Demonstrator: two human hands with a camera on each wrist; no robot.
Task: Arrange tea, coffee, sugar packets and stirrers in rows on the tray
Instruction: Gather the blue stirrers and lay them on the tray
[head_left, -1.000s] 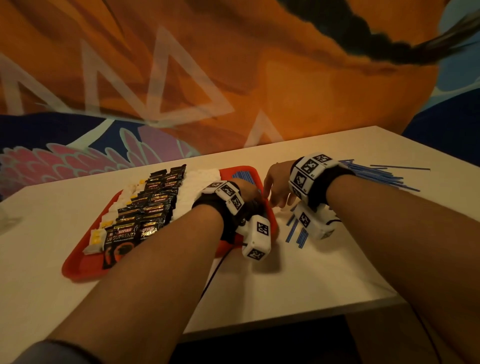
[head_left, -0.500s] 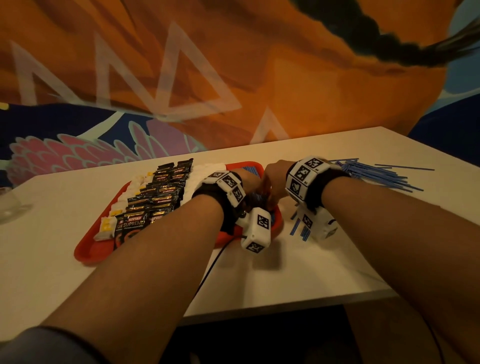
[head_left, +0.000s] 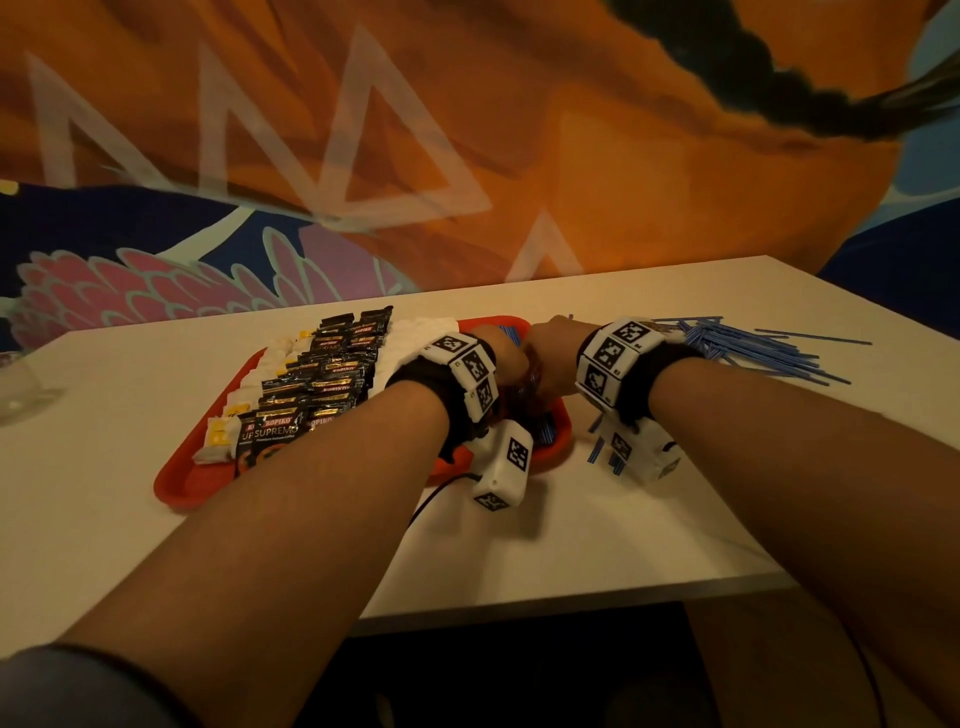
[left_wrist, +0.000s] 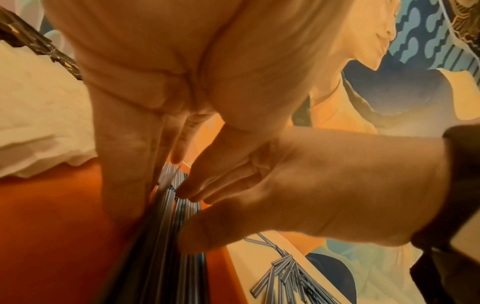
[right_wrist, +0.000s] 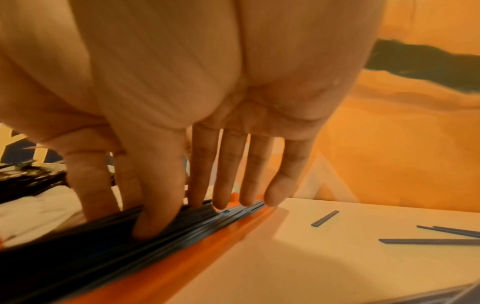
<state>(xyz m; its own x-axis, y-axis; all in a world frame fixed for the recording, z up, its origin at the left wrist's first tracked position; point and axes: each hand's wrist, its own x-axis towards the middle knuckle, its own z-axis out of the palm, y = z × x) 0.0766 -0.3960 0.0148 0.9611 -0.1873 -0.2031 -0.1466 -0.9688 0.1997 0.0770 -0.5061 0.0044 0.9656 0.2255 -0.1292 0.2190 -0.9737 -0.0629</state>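
A red tray (head_left: 176, 483) holds rows of white-and-yellow tea packets (head_left: 270, 364), black coffee sachets (head_left: 332, 374) and white sugar packets (head_left: 421, 332). Along its right side lies a bundle of blue stirrers (left_wrist: 166, 226). My left hand (head_left: 506, 353) stands with straight fingers (left_wrist: 122, 164) against the bundle's left side. From the right, my right hand (head_left: 553, 343) presses its straight fingers and thumb onto the same stirrers (right_wrist: 103, 246), just inside the tray's rim (right_wrist: 182, 263). Neither hand curls round anything.
A loose pile of blue stirrers (head_left: 753, 353) is spread on the white table to the right, and a few more (head_left: 597, 447) lie beside the tray's near right corner. A clear glass (head_left: 15, 384) stands at the far left. The table's front edge is near.
My right hand has moved left from the table onto the tray's right side and now meets the left hand over the stirrers. The left hand has stayed on the bundle.
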